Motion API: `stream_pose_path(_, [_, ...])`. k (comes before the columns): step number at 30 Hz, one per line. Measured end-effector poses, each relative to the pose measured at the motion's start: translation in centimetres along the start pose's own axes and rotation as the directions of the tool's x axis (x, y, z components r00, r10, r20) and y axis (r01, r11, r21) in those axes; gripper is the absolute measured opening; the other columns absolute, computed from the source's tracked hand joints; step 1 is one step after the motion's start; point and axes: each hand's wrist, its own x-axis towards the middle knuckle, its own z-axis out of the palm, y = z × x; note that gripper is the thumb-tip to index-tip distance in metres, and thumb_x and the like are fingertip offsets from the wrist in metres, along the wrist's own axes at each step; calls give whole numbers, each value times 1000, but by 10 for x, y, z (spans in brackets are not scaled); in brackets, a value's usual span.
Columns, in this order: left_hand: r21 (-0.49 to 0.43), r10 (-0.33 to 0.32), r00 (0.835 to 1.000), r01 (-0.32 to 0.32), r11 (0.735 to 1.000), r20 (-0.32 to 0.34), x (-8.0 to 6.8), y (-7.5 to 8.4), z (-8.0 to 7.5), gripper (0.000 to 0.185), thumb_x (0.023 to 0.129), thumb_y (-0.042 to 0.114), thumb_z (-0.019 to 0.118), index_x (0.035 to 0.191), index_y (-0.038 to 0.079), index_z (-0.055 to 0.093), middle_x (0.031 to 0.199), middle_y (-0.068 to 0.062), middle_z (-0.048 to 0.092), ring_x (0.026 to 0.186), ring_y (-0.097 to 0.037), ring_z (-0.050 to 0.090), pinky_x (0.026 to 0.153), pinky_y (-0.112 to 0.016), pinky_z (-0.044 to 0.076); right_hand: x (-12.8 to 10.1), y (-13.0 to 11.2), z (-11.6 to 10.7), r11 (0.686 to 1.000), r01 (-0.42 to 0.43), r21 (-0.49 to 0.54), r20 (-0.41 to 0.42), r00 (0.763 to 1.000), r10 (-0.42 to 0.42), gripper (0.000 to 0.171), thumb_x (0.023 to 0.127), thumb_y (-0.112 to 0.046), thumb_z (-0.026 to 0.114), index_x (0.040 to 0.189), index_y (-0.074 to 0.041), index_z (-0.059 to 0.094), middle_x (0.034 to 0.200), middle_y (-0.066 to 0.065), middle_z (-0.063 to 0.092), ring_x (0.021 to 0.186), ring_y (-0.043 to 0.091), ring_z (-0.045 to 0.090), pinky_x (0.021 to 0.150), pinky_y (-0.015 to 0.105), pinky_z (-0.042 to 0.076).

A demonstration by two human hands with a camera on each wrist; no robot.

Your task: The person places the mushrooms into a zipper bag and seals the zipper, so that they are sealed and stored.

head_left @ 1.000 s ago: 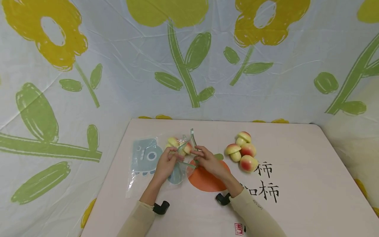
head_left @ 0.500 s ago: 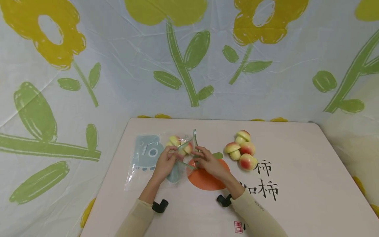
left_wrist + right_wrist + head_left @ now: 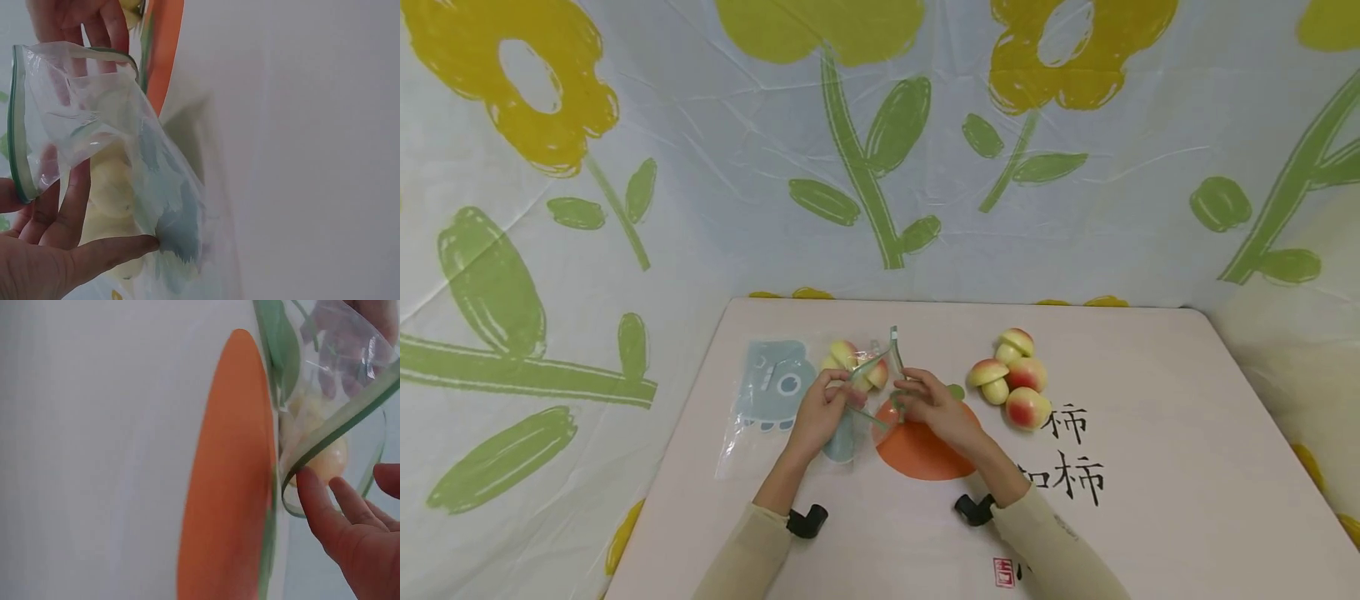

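Note:
A clear zip bag (image 3: 772,379) with a blue cartoon print and green zip strips lies on the table, its mouth spread apart. Several mushroom-shaped pieces (image 3: 842,354) show through its film. My left hand (image 3: 822,410) grips the bag near the mouth, thumb on one side of the film and fingers on the other (image 3: 59,256). From the other side, my right hand (image 3: 942,417) reaches to the mouth with its fingers apart. One fingertip touches the green zip strip (image 3: 340,425); the thumb stands away from it.
To the right of my right hand sits a cluster of yellow-and-red mushroom-shaped pieces (image 3: 990,380). The pale table mat (image 3: 1187,433) carries an orange fruit print (image 3: 925,454) and black characters. A flowered cloth (image 3: 715,200) hangs behind the table.
My right hand has shifted slightly to the right along the bag's mouth, and its fingers have bent a little. The left hand keeps its hold; the loose pieces have not moved.

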Motion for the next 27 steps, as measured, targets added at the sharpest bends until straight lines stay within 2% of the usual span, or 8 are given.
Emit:
stream_pose_path(3, [5, 1, 1000, 0, 1000, -5, 0, 0, 0, 20, 105, 20, 52, 122, 11, 57, 92, 0, 76, 92, -18, 66, 85, -38, 46, -5, -5, -3, 1000, 16, -26, -23, 1000, -17, 52, 105, -5, 50, 152, 0, 29, 148, 29, 42, 133, 45, 45, 104, 46, 43])
stream_pose_path(6, [12, 1, 1000, -1, 1000, -4, 1, -1, 0, 20, 105, 20, 52, 122, 11, 57, 93, 0, 76, 85, -18, 64, 81, -37, 45, -9, -8, -7, 999, 36, -12, -49, 998, -37, 51, 105, -7, 51, 151, 0, 31, 146, 31, 43, 132, 47, 45, 101, 46, 45])
stream_pose_path(11, [22, -5, 1000, 5, 1000, -4, 0, 0, 1, 22, 105, 23, 53, 124, 11, 57, 92, 1, 76, 87, -18, 63, 82, -38, 43, -19, -12, -15, 998, 55, -15, -98, 994, -56, 48, 104, -9, 55, 148, -3, 37, 143, 31, 46, 130, 48, 46, 98, 41, 48])
stream_pose_path(12, [24, -5, 1000, 6, 1000, -4, 0, 1, 1, 23, 105, 23, 53, 124, 11, 57, 92, 1, 76, 92, -18, 64, 83, -38, 43, -20, -13, -17, 998, 62, -21, -105, 992, -64, 48, 103, -9, 56, 148, -3, 38, 143, 31, 46, 129, 49, 46, 97, 40, 49])
stream_pose_path(18, [15, -17, 1000, 18, 1000, -2, -1, 2, 0, 24, 105, 23, 53, 125, 11, 56, 93, 0, 76, 92, -18, 65, 82, -38, 43, -32, -24, -28, 990, 97, -100, -186, 976, -114, 45, 101, -7, 59, 143, -2, 45, 135, 28, 54, 123, 51, 49, 94, 35, 51])
stream_pose_path(20, [9, -22, 1000, 22, 1000, -2, -1, 2, 0, 24, 105, 23, 53, 125, 11, 56, 93, -1, 76, 87, -17, 63, 79, -37, 43, -35, -28, -31, 987, 104, -121, -212, 969, -128, 44, 101, -7, 60, 142, -3, 46, 133, 24, 57, 122, 50, 51, 93, 32, 51])
stream_pose_path(23, [11, -21, 1000, 21, 1000, -1, 0, 1, 0, 24, 105, 22, 53, 125, 10, 56, 93, -2, 76, 76, -15, 58, 73, -35, 41, -41, -33, -37, 982, 126, -142, -232, 960, -157, 45, 100, -7, 61, 142, -1, 47, 131, 23, 58, 122, 48, 52, 94, 31, 50])
stream_pose_path(27, [2, -20, 1000, 20, 1000, 0, 0, 1, 1, 22, 105, 21, 53, 124, 10, 57, 93, -3, 76, 78, -16, 60, 74, -35, 41, -48, -38, -48, 973, 140, -185, -243, 953, -184, 46, 100, -6, 62, 142, -1, 47, 130, 23, 58, 123, 45, 53, 93, 30, 50])
